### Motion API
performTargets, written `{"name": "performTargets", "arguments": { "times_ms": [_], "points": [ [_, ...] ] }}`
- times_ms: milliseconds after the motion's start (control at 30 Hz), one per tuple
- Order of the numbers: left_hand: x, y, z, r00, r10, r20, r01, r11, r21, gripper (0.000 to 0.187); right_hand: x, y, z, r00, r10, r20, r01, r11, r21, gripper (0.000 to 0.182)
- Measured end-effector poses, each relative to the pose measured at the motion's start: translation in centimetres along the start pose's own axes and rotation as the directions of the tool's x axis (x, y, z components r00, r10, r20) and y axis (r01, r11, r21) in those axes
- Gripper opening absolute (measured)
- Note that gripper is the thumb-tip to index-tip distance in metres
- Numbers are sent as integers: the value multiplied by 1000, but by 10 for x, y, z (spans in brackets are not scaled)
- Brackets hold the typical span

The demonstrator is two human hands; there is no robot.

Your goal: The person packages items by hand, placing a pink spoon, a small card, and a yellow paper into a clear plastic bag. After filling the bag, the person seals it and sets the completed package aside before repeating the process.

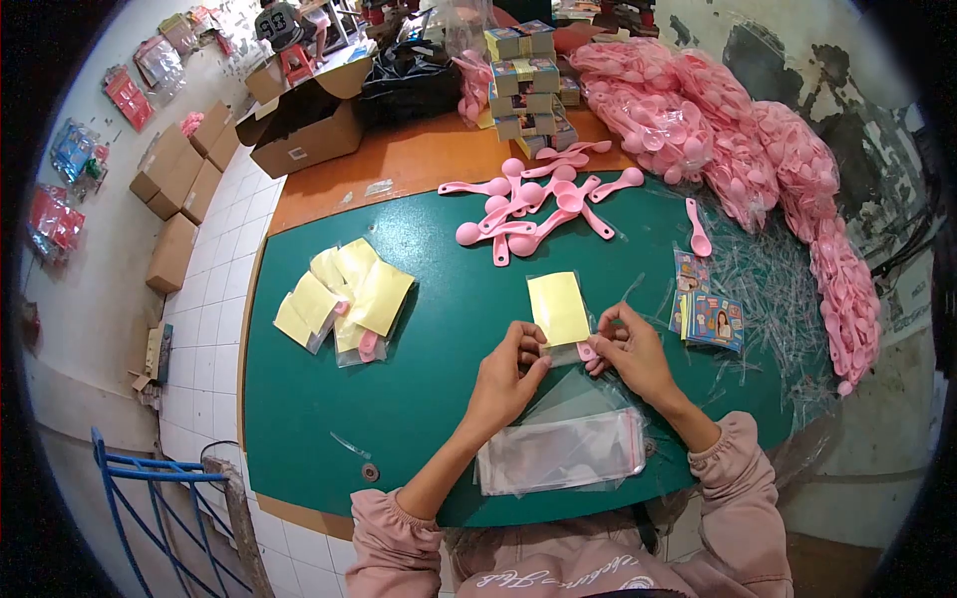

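Note:
Both hands are at a small clear plastic bag (pixel 560 353) with a yellow card (pixel 559 308) in it. My left hand (pixel 510 371) pinches the bag's lower left edge. At the lower right, my right hand (pixel 638 357) is closed on the bag beside the pink end of a spoon (pixel 586 351); most of that spoon is hidden. Just below lies a stack of clear plastic bags (pixel 563 453). Filled bags with yellow cards (pixel 349 289) and pink spoon ends lie in a pile to the left.
Loose pink measuring spoons (pixel 538 204) lie ahead, with one spoon (pixel 700 229) apart. Printed cards (pixel 716 319) sit at right, beside scattered plastic strips (pixel 768 299). Large bags of pink spoons (pixel 688 110) and bundled cards (pixel 523 80) stand behind. An open carton (pixel 309 145) is at back left.

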State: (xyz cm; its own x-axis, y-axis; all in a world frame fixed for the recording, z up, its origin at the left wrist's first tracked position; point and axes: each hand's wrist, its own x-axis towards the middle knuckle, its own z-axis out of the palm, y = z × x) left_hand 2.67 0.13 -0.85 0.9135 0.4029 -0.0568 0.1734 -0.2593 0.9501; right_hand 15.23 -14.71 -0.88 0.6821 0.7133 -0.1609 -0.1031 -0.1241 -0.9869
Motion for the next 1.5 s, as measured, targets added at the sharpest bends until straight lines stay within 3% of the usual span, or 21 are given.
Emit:
{"name": "performTargets", "arguments": {
  "times_ms": [133, 200, 233, 300, 367, 400, 467, 500, 567, 600, 700, 767, 800, 900, 1000, 1133, 1200, 1333, 1400, 1467, 1500],
  "points": [
    [-1, -1, -4, 996, 79, 32, -80, 997, 20, 36, -4, -8, 1, 1000, 14, 4, -14, 999, 36, 16],
    [-6, 8, -22, 991, 133, -14, -132, 988, 83, 38, 0, -25, -9, 996, -34, 85, 67, 904, -422, 15],
    [-12, 16, -36, 981, 183, -60, -173, 974, 148, 41, 7, -33, -21, 953, -286, 104, 290, 749, -595, 17],
    [-27, 32, -73, 968, 126, -217, -74, 970, 232, 38, 41, -35, -66, 901, -428, 64, 293, 495, -818, 20],
    [-40, 20, -104, 850, 282, -446, -7, 851, 525, 31, 76, -54, -109, 875, -467, -128, 117, 459, -881, 18],
    [-41, 21, -103, 851, 285, -440, -13, 850, 526, 31, 102, -47, -143, 820, -565, -93, 122, 332, -935, 22],
    [-43, 29, -98, 779, 397, -486, 90, 696, 712, 24, 150, -28, -191, 869, -409, -277, -155, 306, -939, 22],
    [-38, 25, -86, 833, 453, -319, -97, 686, 721, 22, 157, -21, -194, 868, -413, -275, -150, 310, -939, 22],
    [-34, 35, -38, 951, 300, -67, -232, 844, 484, 23, 167, -13, -191, 830, -429, -357, -312, 173, -934, 18],
    [-31, 30, -11, 954, 298, 21, -259, 791, 554, 25, 167, -18, -182, 832, -432, -349, -304, 172, -937, 18],
    [-25, 26, 29, 944, 319, 90, -308, 742, 596, 35, 156, -23, -173, 822, -374, -429, -351, 259, -900, 18],
    [-17, 8, 38, 930, 358, 84, -352, 798, 490, 42, 163, -11, -192, 902, -331, -278, -225, 191, -956, 17],
    [-16, 9, 35, 927, 364, 88, -359, 798, 484, 42, 157, -12, -193, 899, -333, -284, -233, 187, -954, 17],
    [-9, 25, 20, 965, 117, 237, -144, 984, 102, 30, 156, -19, -187, 937, -244, -251, -247, 48, -968, 35],
    [-4, 25, 12, 954, 26, 300, -41, 998, 45, 22, 148, -23, -184, 962, -246, -118, -149, -114, -982, 35],
    [5, 12, 7, 922, 10, 387, 29, 995, -94, 17, 134, -31, -172, 953, -278, -123, -137, -30, -990, 30],
    [6, 5, 7, 895, 48, 443, 149, 904, -400, 18, 131, -26, -171, 906, -421, -37, -48, -16, -999, 21],
    [6, 2, 0, 885, 12, 466, 222, 868, -444, 21, 113, -50, -155, 905, -425, -12, -55, -90, -994, 23],
    [5, 7, -3, 898, -25, 440, 250, 851, -461, 29, 95, -71, -140, 718, -690, 92, 109, -19, -994, 22],
    [6, 12, -6, 900, -50, 432, 252, 869, -425, 32, 44, -99, -88, 768, -637, -69, 306, 459, -834, 17],
    [6, 15, -7, 900, -71, 431, 249, 894, -374, 35, 27, -100, -68, 789, -603, -116, 324, 569, -756, 14]
  ]
}}
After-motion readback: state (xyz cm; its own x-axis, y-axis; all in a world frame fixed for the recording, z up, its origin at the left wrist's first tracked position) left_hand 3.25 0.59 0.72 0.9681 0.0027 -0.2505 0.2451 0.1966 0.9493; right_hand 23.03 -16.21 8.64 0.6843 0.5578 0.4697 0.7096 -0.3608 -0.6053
